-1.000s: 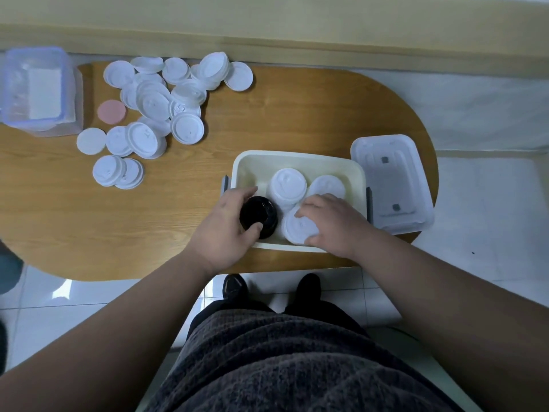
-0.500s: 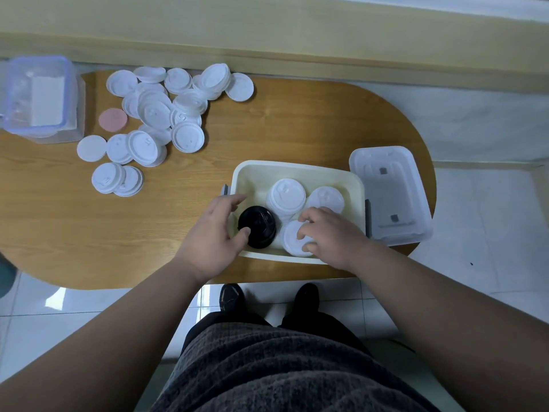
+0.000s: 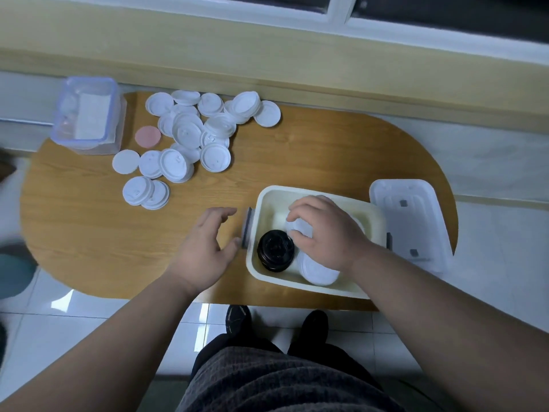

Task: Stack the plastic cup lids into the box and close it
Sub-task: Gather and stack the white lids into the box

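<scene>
Gripping white lid stack [image 3: 300, 228] inside box [image 3: 315, 288] with right hand [image 3: 325, 233], fingers [image 3: 299, 206] curled round it. Holding left hand [image 3: 205, 248] empty, fingers spread, just beside box, above worktop [image 3: 89, 233]; loose lids [image 3: 190, 135] piled far left.

A rounded, wood-grain counter [image 3: 326, 150] stands on glossy white floor tiles [image 3: 89, 322], below a pale yellow wall ledge [image 3: 208, 55] and a white-framed window [image 3: 338, 10].

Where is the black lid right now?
Head view: the black lid lies in the near-left corner of the cream box, just left of the right hand.
</scene>
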